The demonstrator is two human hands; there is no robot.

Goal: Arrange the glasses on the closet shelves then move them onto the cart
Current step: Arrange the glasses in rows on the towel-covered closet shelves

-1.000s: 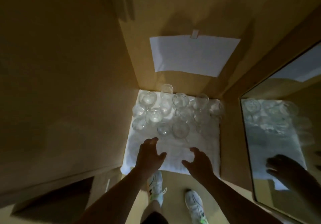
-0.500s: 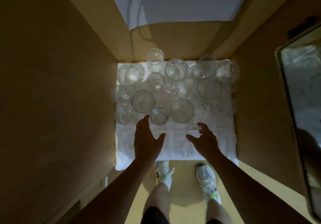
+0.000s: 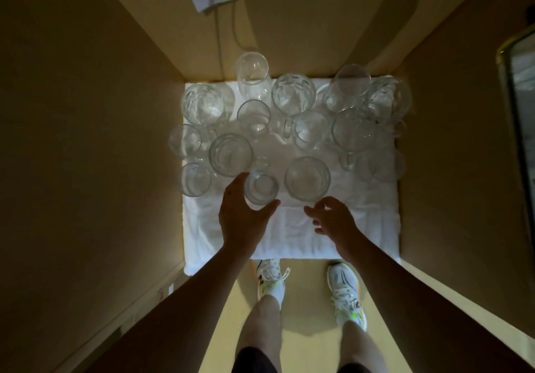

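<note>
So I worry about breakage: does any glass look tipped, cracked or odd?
Nothing stands out. The glasses stand upright, crowded together on the white towel. No shards or spills show, though dim light hides fine cracks.

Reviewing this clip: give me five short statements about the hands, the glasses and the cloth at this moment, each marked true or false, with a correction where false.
1. The glasses stand on a white cloth. True.
2. The left hand has lifted a glass clear of the cloth. False: its open fingers and thumb sit on either side of the small front glass, which is not visibly raised; a closed grip does not show.
3. The right hand holds nothing. True: its loosely curled fingers are just short of the wide front glass.
4. The near strip of the cloth is crowded with glasses. False: the glasses cluster toward the back and middle.
5. A tall glass stands at the back. True.
</note>
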